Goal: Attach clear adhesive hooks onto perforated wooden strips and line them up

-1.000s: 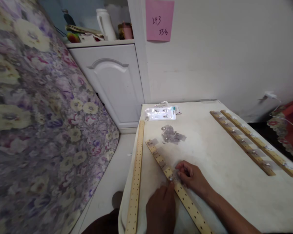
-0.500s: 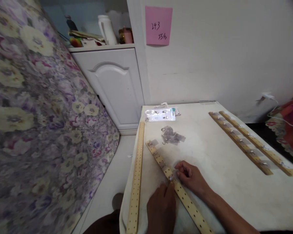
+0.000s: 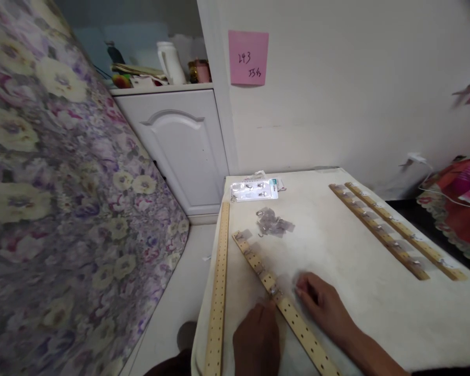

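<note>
A perforated wooden strip [image 3: 293, 318] lies slantwise on the table, with several small metal hooks on clear plastic tabs along its far half. My left hand [image 3: 257, 337] is closed at the strip's left edge, its fingertips gripping it just below the nearest hook [image 3: 274, 290]. To the right of the strip, my right hand [image 3: 323, 303] is held with thumb and forefinger pinched. Whatever is between those fingertips is blurred. Beyond the strip's far end lies a small pile of hooks on clear tabs [image 3: 274, 222].
A bare perforated strip [image 3: 219, 282] runs along the table's left edge. Two strips fitted with hooks, one nearer [image 3: 376, 228] and one farther right [image 3: 405, 230], lie at the right. A hook package [image 3: 254, 191] sits at the back, near the white wall and cabinet [image 3: 180, 151].
My right hand has moved away from the strip, to the right and slightly toward me. My left hand has shifted slightly lower at the strip's edge. The camera view has tilted a little.
</note>
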A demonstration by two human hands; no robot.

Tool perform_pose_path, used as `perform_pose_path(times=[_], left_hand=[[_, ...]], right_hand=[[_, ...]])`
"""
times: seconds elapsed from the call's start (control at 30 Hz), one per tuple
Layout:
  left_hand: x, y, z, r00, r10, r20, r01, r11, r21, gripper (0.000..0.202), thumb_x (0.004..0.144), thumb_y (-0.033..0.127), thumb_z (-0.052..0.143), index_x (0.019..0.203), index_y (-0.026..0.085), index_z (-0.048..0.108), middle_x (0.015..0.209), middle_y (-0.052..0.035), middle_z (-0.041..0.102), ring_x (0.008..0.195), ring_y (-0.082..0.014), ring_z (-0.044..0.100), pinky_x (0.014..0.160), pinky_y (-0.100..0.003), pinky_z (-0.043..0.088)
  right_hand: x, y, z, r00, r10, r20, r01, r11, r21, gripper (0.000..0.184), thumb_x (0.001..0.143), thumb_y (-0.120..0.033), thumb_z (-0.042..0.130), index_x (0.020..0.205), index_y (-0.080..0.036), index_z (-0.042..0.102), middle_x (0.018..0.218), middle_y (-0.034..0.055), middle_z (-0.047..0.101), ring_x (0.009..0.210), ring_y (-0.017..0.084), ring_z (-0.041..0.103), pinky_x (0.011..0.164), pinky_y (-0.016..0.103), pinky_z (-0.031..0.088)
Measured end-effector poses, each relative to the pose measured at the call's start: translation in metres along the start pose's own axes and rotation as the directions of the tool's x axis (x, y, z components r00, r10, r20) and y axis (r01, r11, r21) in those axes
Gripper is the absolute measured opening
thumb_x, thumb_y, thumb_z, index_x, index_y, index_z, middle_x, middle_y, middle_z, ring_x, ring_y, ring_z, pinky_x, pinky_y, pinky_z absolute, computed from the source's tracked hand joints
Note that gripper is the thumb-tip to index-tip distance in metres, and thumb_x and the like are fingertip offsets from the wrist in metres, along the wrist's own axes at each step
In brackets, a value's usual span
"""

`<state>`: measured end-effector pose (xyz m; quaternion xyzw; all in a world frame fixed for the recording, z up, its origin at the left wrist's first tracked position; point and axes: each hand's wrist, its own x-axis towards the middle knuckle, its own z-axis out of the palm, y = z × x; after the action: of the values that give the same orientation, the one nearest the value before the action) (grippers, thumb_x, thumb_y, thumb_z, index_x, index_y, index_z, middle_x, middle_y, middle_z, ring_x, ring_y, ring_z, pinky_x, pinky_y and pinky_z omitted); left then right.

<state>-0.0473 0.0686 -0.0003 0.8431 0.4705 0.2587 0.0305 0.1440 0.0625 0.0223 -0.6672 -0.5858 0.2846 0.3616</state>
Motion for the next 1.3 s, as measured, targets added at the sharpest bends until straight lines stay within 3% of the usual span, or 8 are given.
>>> perform_pose_path(times=[0.2,0.33,0.53,1.07,1.3], left_hand=[[0.004,0.001,-0.008,0.999,-0.041,0.033,0.041,0.999,-0.019,0.025,0.086,0.013,0.040,0.099,0.022,0.059,0.077,-0.0013,0.063,0.072,-0.0142,0.061,0.062,-0.022,0.047],[0.007,0.003,-0.015,0.991,-0.075,0.108,0.077,0.997,-0.013,0.024,0.086,0.011,0.041,0.093,0.022,0.060,0.078,-0.0006,0.064,0.074,-0.0143,0.062,0.064,-0.022,0.048],[0.007,0.002,-0.015,0.990,-0.078,0.119,0.081,0.996,-0.026,0.023,0.086,0.011,0.040,0.093,0.021,0.059,0.080,-0.0012,0.065,0.077,-0.0156,0.062,0.067,-0.025,0.049],[0.007,0.001,-0.016,0.992,-0.074,0.106,0.081,0.995,-0.064,0.021,0.084,0.012,0.040,0.087,0.022,0.059,0.080,-0.0014,0.064,0.077,-0.0153,0.062,0.067,-0.024,0.049],[0.006,0.000,-0.012,0.993,-0.080,0.084,0.085,0.995,-0.052,0.025,0.083,0.008,0.039,0.091,0.023,0.058,0.081,-0.0008,0.065,0.077,-0.0144,0.062,0.068,-0.024,0.049]], right_hand=[[-0.042,-0.007,-0.001,0.995,0.016,0.102,0.010,0.967,-0.253,0.022,0.076,-0.041,0.059,0.086,-0.023,0.050,0.067,-0.0037,0.059,0.058,0.014,0.054,0.056,0.025,0.039],[-0.048,-0.013,0.006,0.997,-0.038,0.068,0.061,0.925,-0.374,0.031,0.067,-0.039,0.067,0.088,-0.024,0.050,0.082,-0.0005,0.064,0.066,0.017,0.061,0.058,0.026,0.042],[-0.052,-0.013,0.016,1.000,-0.025,0.015,0.029,0.906,-0.423,0.017,0.074,-0.033,0.059,0.085,-0.023,0.049,0.078,0.0004,0.066,0.063,0.018,0.064,0.055,0.025,0.043],[-0.032,-0.029,0.026,0.998,0.041,-0.051,-0.060,0.881,-0.469,0.013,0.077,-0.033,0.054,0.078,-0.022,0.046,0.073,0.0006,0.064,0.062,0.019,0.063,0.056,0.027,0.038],[-0.015,-0.035,0.025,0.995,-0.011,-0.096,-0.037,0.874,-0.485,0.016,0.076,-0.036,0.056,0.079,-0.022,0.047,0.075,0.0001,0.063,0.061,0.019,0.061,0.055,0.026,0.033]])
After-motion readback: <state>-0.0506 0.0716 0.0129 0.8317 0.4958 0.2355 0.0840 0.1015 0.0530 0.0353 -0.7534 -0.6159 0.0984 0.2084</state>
